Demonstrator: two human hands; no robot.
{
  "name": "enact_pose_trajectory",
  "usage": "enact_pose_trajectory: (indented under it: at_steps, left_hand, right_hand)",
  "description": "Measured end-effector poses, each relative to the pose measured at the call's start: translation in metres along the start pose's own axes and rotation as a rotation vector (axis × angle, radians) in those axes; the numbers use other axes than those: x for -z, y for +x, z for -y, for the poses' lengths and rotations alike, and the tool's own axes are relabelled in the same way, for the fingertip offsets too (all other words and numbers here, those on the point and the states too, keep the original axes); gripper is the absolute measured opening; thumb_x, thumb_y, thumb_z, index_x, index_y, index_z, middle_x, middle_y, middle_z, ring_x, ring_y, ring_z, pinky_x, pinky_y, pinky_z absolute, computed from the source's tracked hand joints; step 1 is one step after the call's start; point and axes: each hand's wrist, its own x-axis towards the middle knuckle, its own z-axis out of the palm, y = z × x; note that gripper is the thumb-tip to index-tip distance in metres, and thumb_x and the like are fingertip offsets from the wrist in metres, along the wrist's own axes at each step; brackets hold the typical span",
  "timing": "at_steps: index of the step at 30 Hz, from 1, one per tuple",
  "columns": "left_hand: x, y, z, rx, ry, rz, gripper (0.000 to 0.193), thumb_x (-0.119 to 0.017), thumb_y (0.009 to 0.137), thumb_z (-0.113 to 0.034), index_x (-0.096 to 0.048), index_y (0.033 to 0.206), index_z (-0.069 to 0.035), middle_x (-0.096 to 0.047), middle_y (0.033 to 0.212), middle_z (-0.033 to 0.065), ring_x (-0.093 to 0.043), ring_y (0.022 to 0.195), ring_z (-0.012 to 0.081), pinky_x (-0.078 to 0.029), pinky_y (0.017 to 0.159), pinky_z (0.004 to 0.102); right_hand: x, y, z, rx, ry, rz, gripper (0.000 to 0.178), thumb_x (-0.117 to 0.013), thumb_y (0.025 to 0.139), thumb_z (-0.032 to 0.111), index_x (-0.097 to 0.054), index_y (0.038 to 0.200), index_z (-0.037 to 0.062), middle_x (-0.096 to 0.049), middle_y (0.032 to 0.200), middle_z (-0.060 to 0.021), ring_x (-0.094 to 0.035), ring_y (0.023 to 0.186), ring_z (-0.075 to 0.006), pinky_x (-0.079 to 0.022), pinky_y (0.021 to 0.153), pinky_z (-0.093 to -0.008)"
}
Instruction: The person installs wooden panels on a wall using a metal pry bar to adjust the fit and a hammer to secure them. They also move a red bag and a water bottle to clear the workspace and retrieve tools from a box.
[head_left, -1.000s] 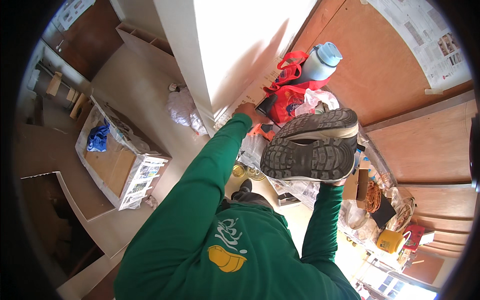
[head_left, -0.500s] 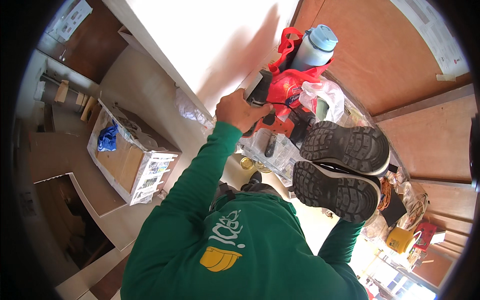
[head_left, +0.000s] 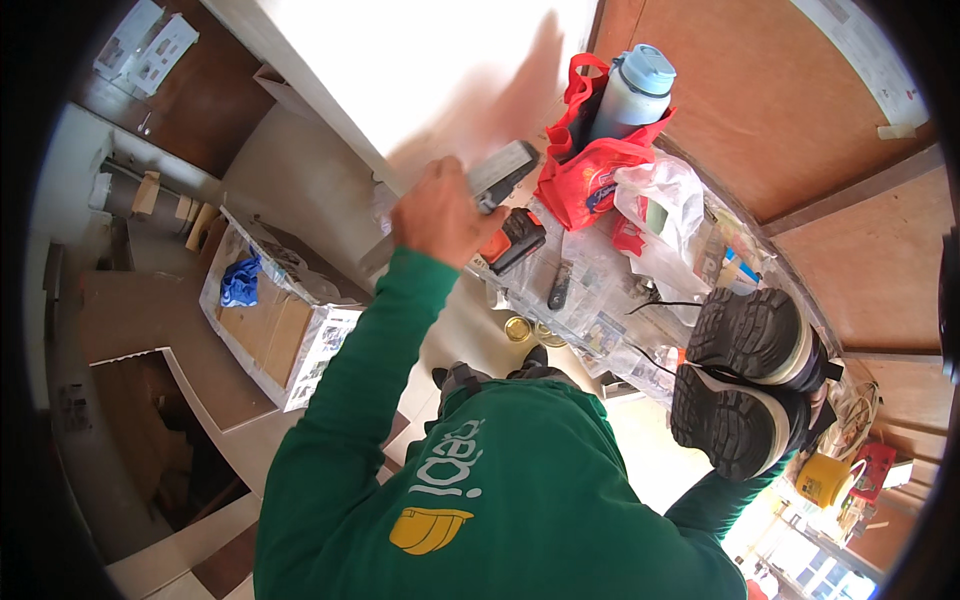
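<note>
My left hand (head_left: 440,215) is closed around a long grey and black tool (head_left: 503,170), whose exact kind I cannot make out. Just beside the fingers is an orange and black block (head_left: 513,240); whether it belongs to the tool is unclear. On the right, my right hand (head_left: 817,398) grips a pair of black shoes (head_left: 745,415), soles facing up, mostly hiding that hand. Loose black laces trail from the shoes over the cluttered worktop (head_left: 590,290). A black-handled tool (head_left: 560,287) lies on the worktop, right of the block.
A red bag (head_left: 590,185) with a light blue bottle (head_left: 635,90) stands at the back, beside a white plastic bag (head_left: 665,205). At left sits an open box (head_left: 265,330) with a blue cloth (head_left: 240,282). A yellow container (head_left: 822,482) is far right.
My left hand has pulled the grey tool leftward, away from the red bag. My right hand has carried the shoes to the right, uncovering more worktop and the laces.
</note>
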Motion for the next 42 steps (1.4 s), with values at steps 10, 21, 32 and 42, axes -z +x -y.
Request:
enact_pose_trajectory:
  at_steps: [10,21,32,42]
  left_hand:
    - [-0.058,0.052,-0.026,-0.043,0.074,0.090,0.064,-0.084,0.068,-0.043,-0.052,0.108,-0.005,-0.060,0.108,0.0110,-0.068,0.088,0.0355,-0.055,0.073,0.0445]
    - [-0.064,0.059,-0.014,0.196,0.019,0.158,0.063,-0.079,0.072,-0.043,-0.050,0.106,0.001,-0.067,0.095,0.0199,-0.070,0.085,0.0354,-0.057,0.075,0.0439]
    - [-0.103,0.058,-0.017,0.027,-0.169,-0.101,0.051,-0.073,0.076,-0.040,-0.055,0.109,-0.005,-0.065,0.098,0.0151,-0.069,0.084,0.0324,-0.057,0.072,0.0431]
    - [-0.089,0.061,0.006,-0.002,-0.298,-0.044,0.052,-0.071,0.076,-0.035,-0.054,0.108,0.002,-0.062,0.098,0.0224,-0.068,0.083,0.0318,-0.057,0.068,0.0408]
  right_hand:
    - [0.002,-0.003,0.009,0.013,-0.107,0.044,0.042,-0.058,0.087,0.010,-0.053,0.127,-0.0002,-0.060,0.123,-0.0134,-0.059,0.112,-0.0265,-0.046,0.098,-0.0387]
    - [0.009,0.017,0.020,0.031,-0.226,0.109,0.042,-0.059,0.084,0.004,-0.054,0.125,-0.0012,-0.061,0.121,-0.0135,-0.060,0.110,-0.0259,-0.046,0.097,-0.0374]
    - [-0.038,0.046,0.025,0.069,-0.316,0.469,0.043,-0.061,0.081,-0.002,-0.054,0.123,-0.0022,-0.061,0.119,-0.0135,-0.060,0.109,-0.0253,-0.046,0.095,-0.0360]
    - [-0.168,0.027,0.047,0.072,-0.389,0.888,0.044,-0.063,0.078,-0.007,-0.055,0.122,-0.0031,-0.061,0.118,-0.0136,-0.061,0.107,-0.0248,-0.047,0.094,-0.0348]
